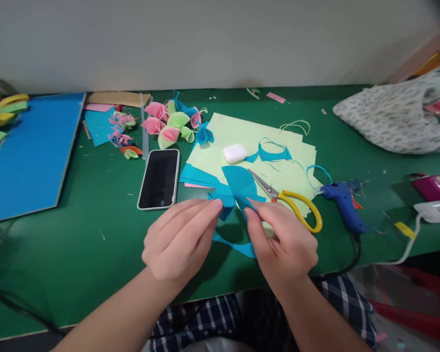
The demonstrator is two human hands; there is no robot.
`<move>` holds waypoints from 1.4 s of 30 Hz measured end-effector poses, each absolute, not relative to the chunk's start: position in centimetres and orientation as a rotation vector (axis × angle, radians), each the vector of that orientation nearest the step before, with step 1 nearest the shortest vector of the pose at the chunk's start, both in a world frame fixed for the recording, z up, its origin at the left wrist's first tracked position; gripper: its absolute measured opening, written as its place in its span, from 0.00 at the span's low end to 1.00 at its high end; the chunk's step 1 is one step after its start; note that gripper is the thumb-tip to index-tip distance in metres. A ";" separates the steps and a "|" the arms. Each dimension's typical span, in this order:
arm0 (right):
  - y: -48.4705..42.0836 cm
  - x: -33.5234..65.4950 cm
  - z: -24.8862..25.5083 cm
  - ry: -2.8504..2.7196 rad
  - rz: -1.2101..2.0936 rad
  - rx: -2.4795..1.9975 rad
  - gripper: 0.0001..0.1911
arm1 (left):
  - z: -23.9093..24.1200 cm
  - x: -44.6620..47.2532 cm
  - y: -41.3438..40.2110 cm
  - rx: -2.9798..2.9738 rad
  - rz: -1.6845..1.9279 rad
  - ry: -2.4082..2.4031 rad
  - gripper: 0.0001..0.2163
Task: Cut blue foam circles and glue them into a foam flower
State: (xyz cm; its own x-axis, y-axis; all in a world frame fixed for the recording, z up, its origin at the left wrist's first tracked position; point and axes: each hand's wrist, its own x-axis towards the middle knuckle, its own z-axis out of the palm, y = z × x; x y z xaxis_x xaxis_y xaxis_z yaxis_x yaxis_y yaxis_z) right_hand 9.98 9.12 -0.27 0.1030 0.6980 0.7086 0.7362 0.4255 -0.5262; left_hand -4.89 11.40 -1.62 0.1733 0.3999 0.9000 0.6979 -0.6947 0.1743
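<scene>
Both of my hands pinch a folded piece of blue paper (238,188) just above the green table (95,234). My left hand (181,239) grips its left fold with closed fingertips. My right hand (282,242) holds the right side between thumb and fingers. A curved blue offcut (234,244) lies under my hands. Yellow-handled scissors (293,203) rest just right of the paper, on light green sheets (242,137).
A black phone (159,178) lies left of the sheets, a white earbud case (234,153) on them. Finished pink, green and blue paper flowers (172,124) sit behind. A blue glue gun (342,200) is at right, a blue board (29,151) at left, a patterned cloth bag (396,117) far right.
</scene>
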 end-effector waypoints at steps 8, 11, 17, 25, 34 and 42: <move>9.2 9.9 -0.6 -1.613 -0.012 -1.271 0.06 | -1.6 -4.9 11.3 -2.189 -1.526 -1.107 0.15; 9.2 9.8 -0.6 -1.610 0.002 -1.280 0.07 | -1.5 -4.9 11.2 -2.198 -1.516 -1.138 0.13; 9.3 9.7 -0.9 -1.593 -0.006 -1.305 0.05 | -1.5 -4.7 11.0 -2.214 -1.506 -1.191 0.12; 9.2 9.6 -1.2 -1.583 -0.033 -1.368 0.05 | -1.7 -4.6 11.3 -2.209 -1.536 -1.180 0.12; 9.3 9.7 -1.2 -1.603 -0.047 -1.335 0.05 | -1.8 -4.6 11.4 -2.213 -1.535 -1.169 0.12; 9.4 9.6 -1.1 -1.605 -0.028 -1.313 0.04 | -1.7 -4.5 11.4 -2.220 -1.548 -1.185 0.12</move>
